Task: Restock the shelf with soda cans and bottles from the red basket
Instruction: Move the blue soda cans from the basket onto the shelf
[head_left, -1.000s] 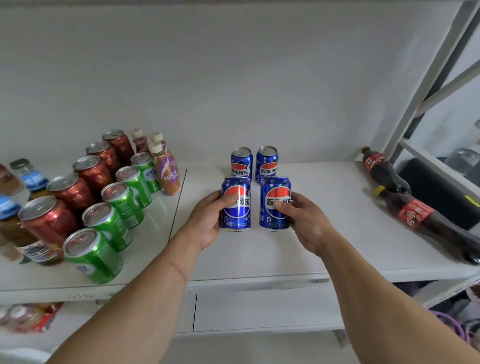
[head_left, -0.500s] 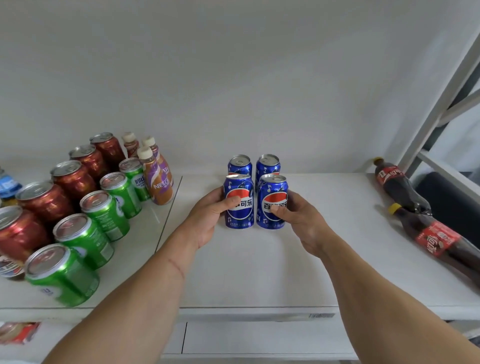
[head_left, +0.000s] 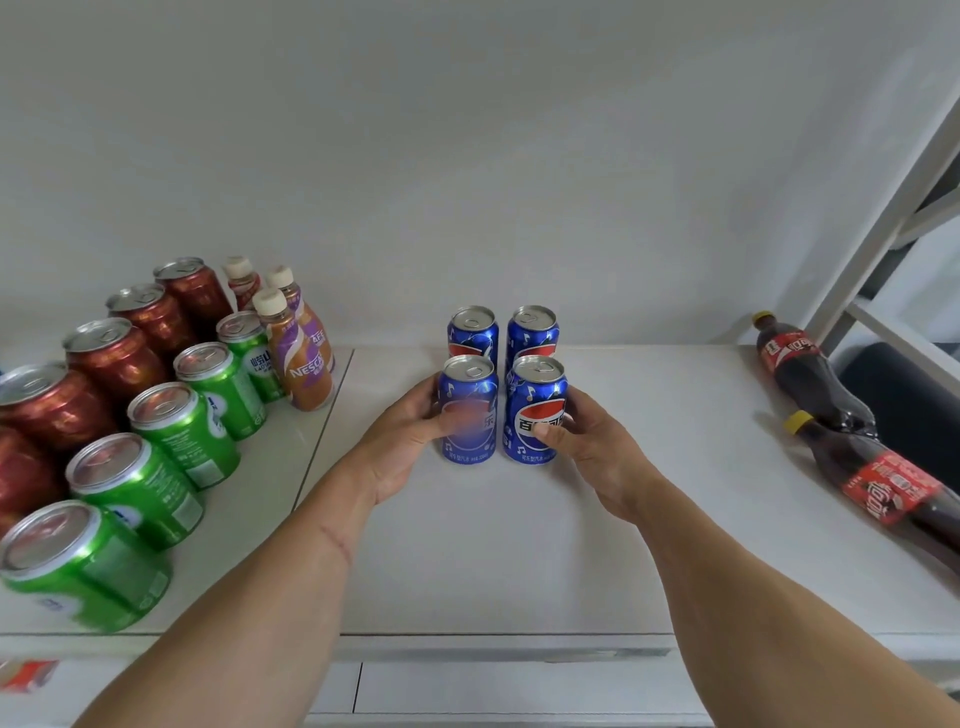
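Blue aluminium cans, upright, are gripped mid-shelf (head_left: 675, 519): left can (head_left: 467, 410) by left hand (head_left: 410, 441), right can (head_left: 535, 410) by right hand (head_left: 592, 447), just before the rear pair (head_left: 501, 332).

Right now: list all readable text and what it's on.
"NESCA": front coffee bottle, rest hidden.
"百" plus cut-off characters: blue can held by right hand.
"乐": blue can held by left hand, rest blurred.
Cola bottle labels: unreadable.
Green cans: too blurred.
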